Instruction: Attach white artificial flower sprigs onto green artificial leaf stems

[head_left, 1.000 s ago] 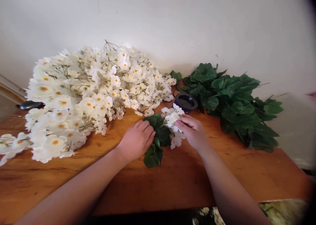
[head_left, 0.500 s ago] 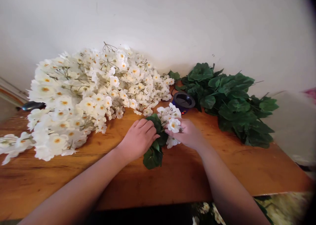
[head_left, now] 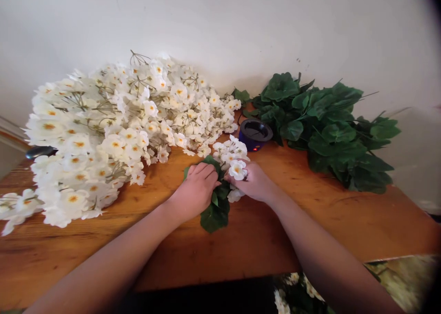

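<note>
My left hand [head_left: 199, 187] is closed around a bunch of green artificial leaves [head_left: 215, 216] above the middle of the wooden table. Close against it, my right hand [head_left: 255, 180] grips a small cluster of white artificial flowers [head_left: 237, 169] with yellow-orange centres. The flower cluster touches the upper right side of the leaves. Both stems are hidden by my fingers and the petals. Just beyond my right hand stands a round dark blue pot with a black rim [head_left: 255, 131] and a lit red light on its front.
A large heap of white flowers [head_left: 103, 134] covers the table's left and back. Green leaf sprays [head_left: 330, 125] are piled at the back right against the wall [head_left: 220, 24]. A dark, shiny object [head_left: 40, 152] pokes out at far left. More flowers [head_left: 282, 300] lie below the table's front edge [head_left: 241, 277].
Both hands, with the leaves and flower cluster, have shifted slightly left in the picture. The camera view has moved a little too. Each hand keeps its hold.
</note>
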`<state>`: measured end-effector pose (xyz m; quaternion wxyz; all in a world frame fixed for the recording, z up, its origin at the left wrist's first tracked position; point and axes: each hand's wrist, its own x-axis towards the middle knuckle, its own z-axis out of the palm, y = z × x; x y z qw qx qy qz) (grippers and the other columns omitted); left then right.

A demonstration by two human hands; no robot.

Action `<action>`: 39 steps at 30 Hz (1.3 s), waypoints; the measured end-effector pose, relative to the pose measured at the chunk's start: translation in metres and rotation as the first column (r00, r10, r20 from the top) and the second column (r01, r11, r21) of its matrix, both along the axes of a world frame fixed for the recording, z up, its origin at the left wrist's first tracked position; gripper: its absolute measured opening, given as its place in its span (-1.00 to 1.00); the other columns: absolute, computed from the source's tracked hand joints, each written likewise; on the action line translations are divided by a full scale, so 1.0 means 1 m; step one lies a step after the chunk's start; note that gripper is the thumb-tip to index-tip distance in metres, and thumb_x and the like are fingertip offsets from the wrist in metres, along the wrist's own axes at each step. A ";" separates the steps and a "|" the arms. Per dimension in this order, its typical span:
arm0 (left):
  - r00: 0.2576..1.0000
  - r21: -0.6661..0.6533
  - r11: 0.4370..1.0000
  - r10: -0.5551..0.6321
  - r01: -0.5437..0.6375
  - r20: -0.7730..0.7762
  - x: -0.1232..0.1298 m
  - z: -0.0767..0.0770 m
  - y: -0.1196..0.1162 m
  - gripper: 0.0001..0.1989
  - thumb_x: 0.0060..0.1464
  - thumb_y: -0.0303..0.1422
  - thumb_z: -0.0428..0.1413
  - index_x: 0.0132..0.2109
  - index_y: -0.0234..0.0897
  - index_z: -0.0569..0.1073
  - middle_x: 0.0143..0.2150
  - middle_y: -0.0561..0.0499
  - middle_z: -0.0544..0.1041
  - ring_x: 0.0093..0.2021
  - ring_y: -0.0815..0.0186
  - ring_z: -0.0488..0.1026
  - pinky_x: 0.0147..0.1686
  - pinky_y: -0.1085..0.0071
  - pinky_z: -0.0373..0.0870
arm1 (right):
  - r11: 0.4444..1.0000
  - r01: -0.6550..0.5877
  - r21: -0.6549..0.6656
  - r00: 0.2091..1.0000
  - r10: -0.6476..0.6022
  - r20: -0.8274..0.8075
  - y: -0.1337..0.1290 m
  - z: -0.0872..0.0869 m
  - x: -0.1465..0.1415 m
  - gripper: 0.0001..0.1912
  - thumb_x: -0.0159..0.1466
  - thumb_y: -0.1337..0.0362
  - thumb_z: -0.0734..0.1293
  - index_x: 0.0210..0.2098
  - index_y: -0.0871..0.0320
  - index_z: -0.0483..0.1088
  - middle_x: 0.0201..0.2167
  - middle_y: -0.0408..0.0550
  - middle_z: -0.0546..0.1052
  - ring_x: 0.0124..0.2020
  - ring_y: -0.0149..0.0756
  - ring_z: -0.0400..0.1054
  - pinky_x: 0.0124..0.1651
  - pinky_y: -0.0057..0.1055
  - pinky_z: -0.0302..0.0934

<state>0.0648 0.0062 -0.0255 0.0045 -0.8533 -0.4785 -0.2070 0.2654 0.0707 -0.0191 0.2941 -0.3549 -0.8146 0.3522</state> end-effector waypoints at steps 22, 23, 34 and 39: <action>0.998 0.001 0.999 -0.050 0.050 0.047 -0.011 -0.007 0.007 -0.82 0.22 -0.54 -0.07 -0.37 -0.29 0.30 -0.27 -0.10 0.32 -0.18 0.16 0.23 -0.11 0.19 0.30 | 0.996 0.084 -0.021 0.995 -0.086 -0.056 -0.011 -0.010 -0.017 -0.86 0.14 0.31 0.34 -0.48 0.13 0.27 -0.49 -0.16 0.39 -0.44 -0.36 0.29 -0.36 -0.43 0.19; 0.997 0.001 0.998 -0.056 0.056 0.054 -0.012 -0.008 0.007 -0.81 0.21 -0.54 -0.07 -0.37 -0.28 0.30 -0.27 -0.10 0.32 -0.19 0.17 0.22 -0.11 0.19 0.30 | 0.996 0.087 -0.017 0.995 -0.088 -0.055 -0.012 -0.011 -0.018 -0.86 0.14 0.32 0.34 -0.48 0.13 0.27 -0.49 -0.16 0.39 -0.44 -0.35 0.29 -0.35 -0.42 0.19; 0.969 0.009 0.999 0.033 -0.036 0.246 -0.013 0.014 0.006 -0.80 0.30 -0.39 -0.05 -0.33 -0.28 0.34 -0.30 -0.05 0.36 -0.24 0.23 0.26 -0.17 0.24 0.26 | 0.963 0.229 0.140 0.955 -0.194 -0.225 -0.017 0.013 -0.014 -0.86 0.21 0.23 0.39 -0.24 0.13 0.45 -0.24 -0.02 0.47 -0.24 -0.24 0.38 -0.15 -0.29 0.28; 0.826 -0.024 0.993 0.109 -0.115 0.553 -0.024 0.032 0.002 -0.74 0.30 -0.34 -0.03 -0.39 -0.26 0.31 -0.37 0.03 0.33 -0.27 0.29 0.29 -0.21 0.32 0.24 | 0.773 0.521 0.363 0.765 -0.233 -0.600 -0.031 0.025 -0.002 -0.73 0.23 0.32 0.35 -0.06 0.04 0.37 -0.14 -0.02 0.32 -0.23 -0.26 0.28 -0.16 -0.25 0.24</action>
